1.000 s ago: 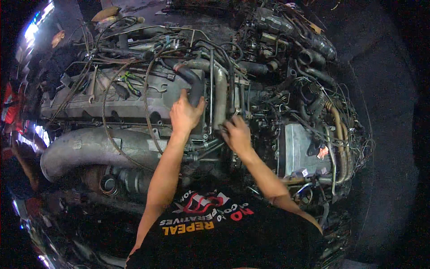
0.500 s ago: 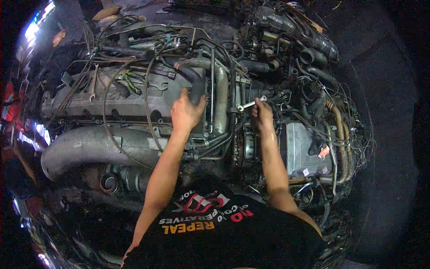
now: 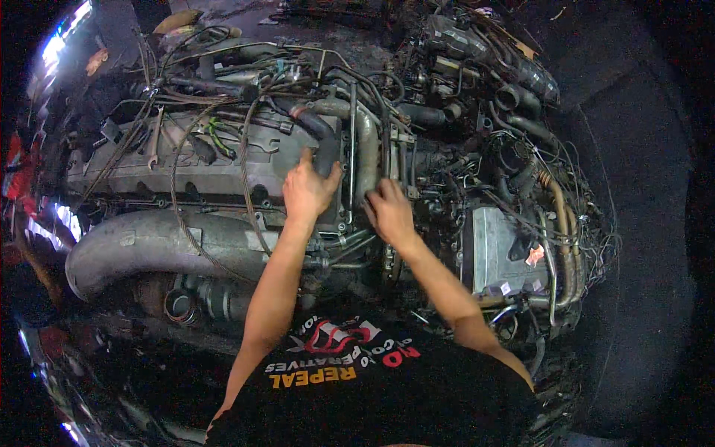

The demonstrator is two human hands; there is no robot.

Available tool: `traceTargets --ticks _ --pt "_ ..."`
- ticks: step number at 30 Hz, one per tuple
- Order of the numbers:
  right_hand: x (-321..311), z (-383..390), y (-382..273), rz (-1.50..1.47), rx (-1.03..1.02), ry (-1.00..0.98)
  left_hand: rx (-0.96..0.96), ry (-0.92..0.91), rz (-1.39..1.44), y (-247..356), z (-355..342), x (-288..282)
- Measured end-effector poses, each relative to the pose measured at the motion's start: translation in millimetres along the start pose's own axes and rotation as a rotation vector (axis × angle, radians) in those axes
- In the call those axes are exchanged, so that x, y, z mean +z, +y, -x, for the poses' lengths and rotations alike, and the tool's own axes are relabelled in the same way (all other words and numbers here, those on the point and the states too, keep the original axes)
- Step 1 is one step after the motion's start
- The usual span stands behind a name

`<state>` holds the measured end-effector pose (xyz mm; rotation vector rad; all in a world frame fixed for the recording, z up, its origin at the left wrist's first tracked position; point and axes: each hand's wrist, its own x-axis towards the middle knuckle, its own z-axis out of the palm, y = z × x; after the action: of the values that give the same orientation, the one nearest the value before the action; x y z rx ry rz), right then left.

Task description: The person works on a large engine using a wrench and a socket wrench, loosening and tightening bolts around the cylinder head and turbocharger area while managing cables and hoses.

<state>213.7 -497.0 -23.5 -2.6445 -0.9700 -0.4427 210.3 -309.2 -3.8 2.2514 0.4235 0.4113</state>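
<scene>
My left hand (image 3: 309, 192) is closed around the lower end of a bent black rubber hose (image 3: 325, 141), thumb on one side and fingers on the other, over the grey engine cover (image 3: 223, 173). To its right, my right hand (image 3: 391, 214) reaches down beside a thick pale metal pipe (image 3: 366, 141). Its fingers are curled, their tips low against the dark parts there. What they hold is hidden; no wrench shows in them. Between my hands runs a slim shiny metal rod (image 3: 352, 149).
On the cover lie a combination wrench (image 3: 156, 138), an open-end wrench (image 3: 267, 147) and green-handled pliers (image 3: 220, 138). Wire cables (image 3: 176, 186) loop over the cover and the big curved metal duct (image 3: 149, 242). At the right sits a silver housing (image 3: 495, 249) with pipes and loose wires.
My right hand has moved left and slightly nearer, toward my left hand. The small wrench it held is out of sight. My left hand stays on the hose.
</scene>
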Motion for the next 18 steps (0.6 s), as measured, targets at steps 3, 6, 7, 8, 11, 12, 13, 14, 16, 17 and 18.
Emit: traceTargets --ticks 3,6,7,8,11,12,13,14,16,17,18 --pt "-3 37 -5 -0.092 0.084 0.145 0.02 -0.007 0.002 1 1 0" --pt "-3 50 -2 -0.166 0.155 0.22 0.045 0.018 0.019 2 1 2" --pt "-4 50 -1 -0.139 0.141 0.2 0.046 0.026 0.015 2 1 4" --pt "-4 49 -1 -0.118 0.146 0.186 0.023 0.035 -0.006 2 1 5" --pt "-5 44 -4 -0.086 0.155 0.082 -0.005 0.052 -0.035 2 2 7" --pt "-5 43 -5 -0.078 0.159 0.05 -0.014 0.051 -0.037 2 2 6" --pt "-5 44 -6 -0.091 0.177 0.059 -0.013 0.065 -0.042 2 3 6" --pt "-4 46 -6 -0.118 0.193 0.076 -0.01 0.056 -0.04 1 2 5" --pt "0 52 -2 -0.146 0.206 0.096 -0.007 0.05 -0.038 1 2 3" --pt "3 58 2 -0.324 0.303 0.193 -0.008 0.025 -0.019 1 2 3" --pt "7 63 7 -0.504 0.396 0.287 -0.001 -0.003 0.011 0 2 2"
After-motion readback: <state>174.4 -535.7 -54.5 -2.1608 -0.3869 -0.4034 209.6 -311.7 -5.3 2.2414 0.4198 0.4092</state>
